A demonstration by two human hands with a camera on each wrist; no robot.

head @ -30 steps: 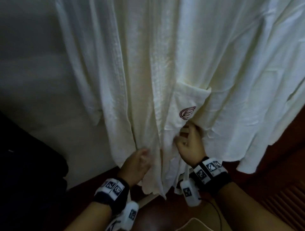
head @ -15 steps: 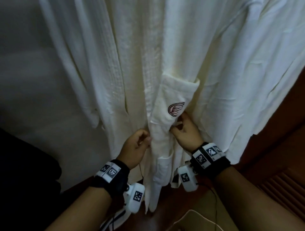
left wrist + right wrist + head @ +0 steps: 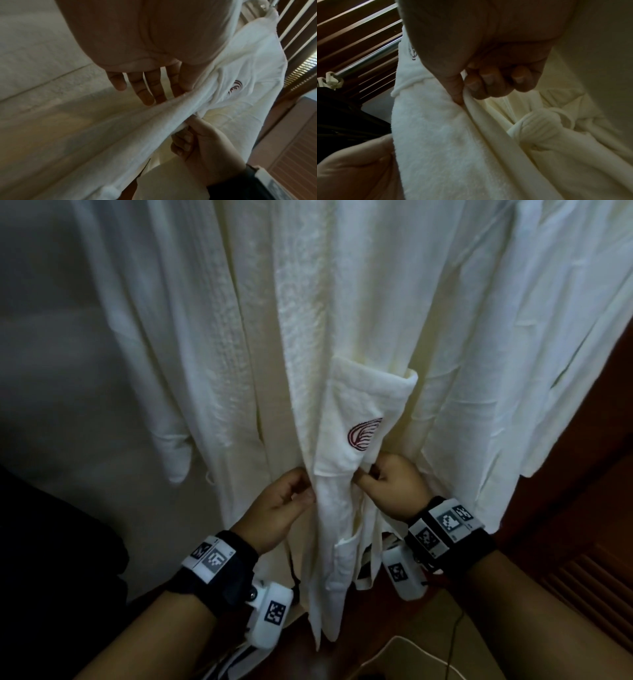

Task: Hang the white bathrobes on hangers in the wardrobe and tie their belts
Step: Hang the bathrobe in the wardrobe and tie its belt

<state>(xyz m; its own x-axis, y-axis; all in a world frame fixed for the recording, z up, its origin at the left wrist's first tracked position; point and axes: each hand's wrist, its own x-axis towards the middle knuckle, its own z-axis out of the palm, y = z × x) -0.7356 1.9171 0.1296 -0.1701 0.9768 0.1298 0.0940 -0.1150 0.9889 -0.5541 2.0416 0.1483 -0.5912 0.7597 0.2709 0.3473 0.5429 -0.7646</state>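
As both hands have risen to just below the crest pocket, the left hand [image 3: 279, 508] and right hand [image 3: 394, 491] pinch the hanging white towelling bathrobe's [image 3: 342, 337] front panel; belt-tying appears imminent.

White bathrobe [image 3: 359, 337] hanging upright (maroon emblem [image 3: 363, 435] on pocket), front panel gathered.
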